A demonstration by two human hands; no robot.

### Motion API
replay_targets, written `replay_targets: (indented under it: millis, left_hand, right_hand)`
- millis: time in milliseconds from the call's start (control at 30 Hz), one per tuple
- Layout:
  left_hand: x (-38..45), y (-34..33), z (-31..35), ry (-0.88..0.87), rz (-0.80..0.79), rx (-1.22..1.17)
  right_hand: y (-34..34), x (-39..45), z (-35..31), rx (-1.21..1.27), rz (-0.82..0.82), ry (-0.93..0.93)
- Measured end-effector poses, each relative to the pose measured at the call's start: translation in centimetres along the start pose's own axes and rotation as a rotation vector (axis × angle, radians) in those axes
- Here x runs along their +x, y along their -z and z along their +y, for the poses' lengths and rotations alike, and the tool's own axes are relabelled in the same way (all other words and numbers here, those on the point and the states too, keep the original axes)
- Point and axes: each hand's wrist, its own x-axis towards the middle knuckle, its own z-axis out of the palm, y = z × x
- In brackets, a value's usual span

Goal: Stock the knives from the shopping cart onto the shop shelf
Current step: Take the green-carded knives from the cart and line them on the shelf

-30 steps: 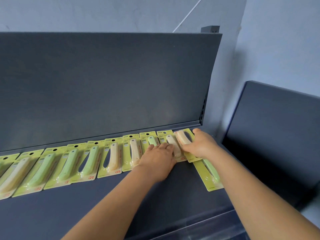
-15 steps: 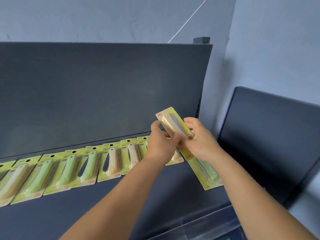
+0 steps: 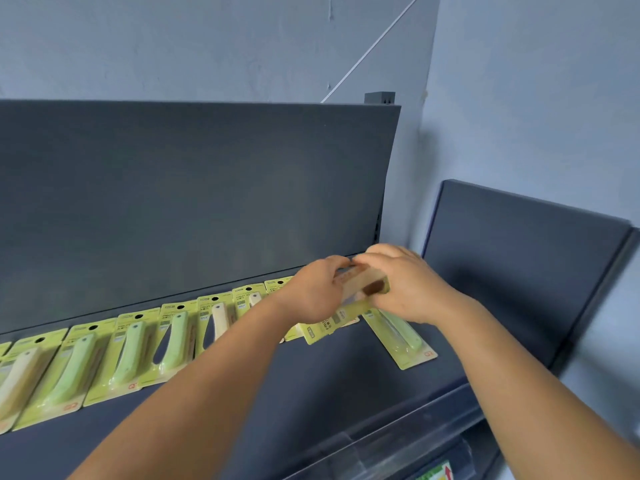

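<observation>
— Fingers?
— Both sets curled round one cream-handled knife pack (image 3: 360,289): left hand (image 3: 313,292) at its left end, right hand (image 3: 408,285) at its right, held tilted just above the shelf (image 3: 311,393).
— Below the right fingers?
— Green-handled pack (image 3: 398,332), lying flat, angled.
— Left of the fingers?
— Row of packs (image 3: 131,348) against the back panel (image 3: 190,202).

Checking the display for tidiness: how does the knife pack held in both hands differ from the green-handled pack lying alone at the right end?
The held cream-handled knife pack is tilted, off the shelf; the lone green-handled pack lies flat, skewed from the row. Handle colours differ. Both share yellow-green backing cards.
</observation>
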Motion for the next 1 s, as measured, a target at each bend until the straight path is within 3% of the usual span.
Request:
replay_targets:
  millis: [100,167,300,333,367,467,533,767,1000]
  left_hand:
    - [0.0,-0.8,-0.2,0.031,-0.030,-0.013]
    - [0.1,-1.4,0.1,-0.011,0.034,0.077]
    - [-0.3,-2.5,0.8,-0.105,0.518,0.238]
    - [-0.5,-2.9,0.9,-0.162,0.552,0.255]
    - [-0.9,-3.5,1.1,-0.212,0.494,0.276]
    - [-1.6,-6.2,1.9,-0.195,0.014,0.352]
    - [-1.3,-8.2,2.0,-0.215,-0.153,0.478]
    - [2.0,-9.8,0.8,-0.103,-0.101,0.721]
    - [4.5,-8.7,-0.1,0.042,-0.157,0.724]
  right_hand:
    - [0.0,-0.7,0.4,0.113,-0.014,-0.097]
    - [-0.2,-1.0,0.6,0.158,-0.020,-0.150]
    - [-1.0,-1.2,1.7,0.291,0.043,-0.401]
    - [-1.3,-1.1,2.1,0.307,0.089,-0.479]
    - [-1.5,-1.1,2.6,0.315,0.132,-0.543]
    - [-2.5,-0.6,3.5,0.374,0.176,-0.644]
    - [-3.3,-0.1,4.2,0.387,0.186,-0.660]
    - [-4.8,1.1,6.4,0.487,0.212,-0.738]
    - [-6.2,3.2,6.6,0.565,0.217,-0.730]
